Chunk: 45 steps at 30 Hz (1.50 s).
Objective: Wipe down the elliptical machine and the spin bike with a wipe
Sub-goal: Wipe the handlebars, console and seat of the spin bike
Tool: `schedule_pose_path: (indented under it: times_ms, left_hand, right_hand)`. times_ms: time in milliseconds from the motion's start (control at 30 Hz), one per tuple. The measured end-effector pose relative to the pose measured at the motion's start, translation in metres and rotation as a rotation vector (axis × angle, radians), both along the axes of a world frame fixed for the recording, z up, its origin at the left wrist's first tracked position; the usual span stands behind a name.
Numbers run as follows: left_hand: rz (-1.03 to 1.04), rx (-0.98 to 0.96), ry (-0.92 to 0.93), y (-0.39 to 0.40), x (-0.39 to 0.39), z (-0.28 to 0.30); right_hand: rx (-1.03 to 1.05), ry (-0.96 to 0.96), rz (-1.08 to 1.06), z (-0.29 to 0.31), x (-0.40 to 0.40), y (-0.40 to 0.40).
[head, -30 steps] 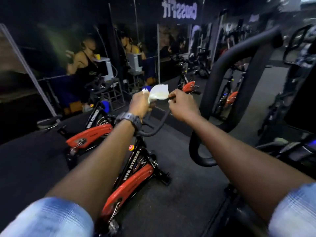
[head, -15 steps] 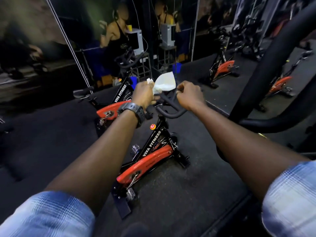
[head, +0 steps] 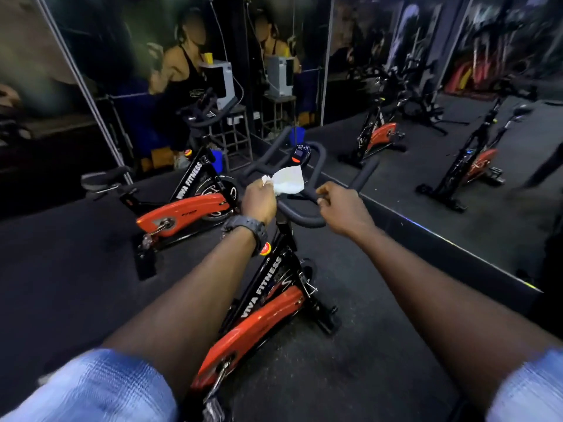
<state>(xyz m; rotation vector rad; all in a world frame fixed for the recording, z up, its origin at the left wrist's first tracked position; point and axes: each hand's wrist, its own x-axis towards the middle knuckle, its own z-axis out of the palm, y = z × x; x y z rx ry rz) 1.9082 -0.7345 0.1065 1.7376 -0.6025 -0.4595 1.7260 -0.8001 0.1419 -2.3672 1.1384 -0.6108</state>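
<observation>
Dark, speckled rubber flooring [head: 76, 269] is covering the whole room, matte and slightly gritty in look. Along the far left, a wall mural [head: 182, 65] of an exercising figure is running behind a slanted metal pole [head: 88, 95]. In front of it a second bike [head: 185, 202], black with an orange flywheel guard, is standing on the floor, and a metal stool [head: 234, 129] carrying a grey box-shaped unit [head: 221, 80] is sitting just behind it.

The left hand [head: 259, 201], a dark watch [head: 246, 228] on its wrist, is pinching a crumpled white wipe [head: 289, 179] between closed fingers and pressing it against the left part of the handlebars [head: 304, 217]. The wipe is lying over the bar just below the small console [head: 300, 153]. These bars belong to the spin bike [head: 265, 306], which is standing mid-frame between the two forearms, its orange guard reading low and its black frame lettered VIVA FITNESS.

The right hand [head: 342, 208] is curling closed around the right curve of the same handlebars, gripping them.

Further right, a large wall mirror [head: 426, 184] is meeting the floor along a bright edge strip and is showing reflected orange-and-black bikes on the same dark flooring. Pale blue checked sleeves [head: 91, 391] are blurring at both bottom corners.
</observation>
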Motion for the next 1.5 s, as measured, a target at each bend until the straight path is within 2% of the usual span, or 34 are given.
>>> schedule_pose_path:
  times_ms: [167, 233, 367, 467, 567, 667, 767, 833, 967, 1067, 1133, 1233, 1300, 1400, 1500]
  left_hand:
    - [-0.117, -0.027, -0.145, -0.016, 0.060, -0.065]
    - [-0.168, -0.066, -0.107, -0.018, 0.070, -0.083]
    - [-0.175, -0.095, 0.016, -0.026, 0.092, -0.086]
    - [-0.187, -0.105, 0.018, -0.040, 0.110, -0.082]
    - [-0.246, -0.064, -0.119, -0.058, 0.114, -0.082]
    - [-0.289, 0.046, -0.294, -0.082, 0.110, -0.092]
    - [-0.520, 0.106, -0.614, -0.108, 0.097, -0.123]
    - [-0.619, 0.274, -0.918, -0.122, 0.094, -0.149]
    - [-0.549, 0.363, -1.188, -0.144, 0.112, -0.156]
    - [-0.404, 0.374, -1.062, -0.151, 0.132, -0.150]
    - [-0.364, 0.220, -1.209, -0.145, 0.130, -0.162]
    - [-0.626, -0.137, -1.507, -0.145, 0.108, -0.181]
    - [-0.740, -0.202, -1.563, -0.149, 0.096, -0.176]
    - [-0.706, -0.102, -1.633, -0.156, 0.107, -0.162]
    - [-0.503, 0.079, -1.517, -0.157, 0.129, -0.153]
  right_hand:
    - [-0.095, 0.047, -0.026, -0.109, 0.091, -0.040]
    - [-0.075, 0.141, -0.041, -0.134, 0.106, -0.039]
    - [-0.092, 0.214, -0.072, -0.110, 0.122, -0.052]
    - [-0.097, 0.424, -0.106, -0.108, 0.126, -0.072]
    - [-0.048, 0.579, -0.073, -0.122, 0.127, -0.082]
    - [-0.053, 0.613, 0.000, -0.129, 0.124, -0.094]
    - [-0.055, 0.639, 0.047, -0.133, 0.119, -0.113]
    - [-0.045, 0.647, 0.054, -0.135, 0.118, -0.122]
    - [-0.090, 0.657, 0.157, -0.131, 0.114, -0.130]
    - [-0.079, 0.529, 0.175, -0.139, 0.109, -0.136]
    - [-0.056, 0.417, 0.196, -0.145, 0.106, -0.139]
    - [-0.050, 0.255, 0.131, -0.153, 0.095, -0.144]
    - [-0.216, 0.334, 0.062, -0.159, 0.082, -0.147]
    - [-0.402, 0.362, 0.074, -0.173, 0.071, -0.143]
    - [-0.366, 0.238, 0.055, -0.190, 0.070, -0.133]
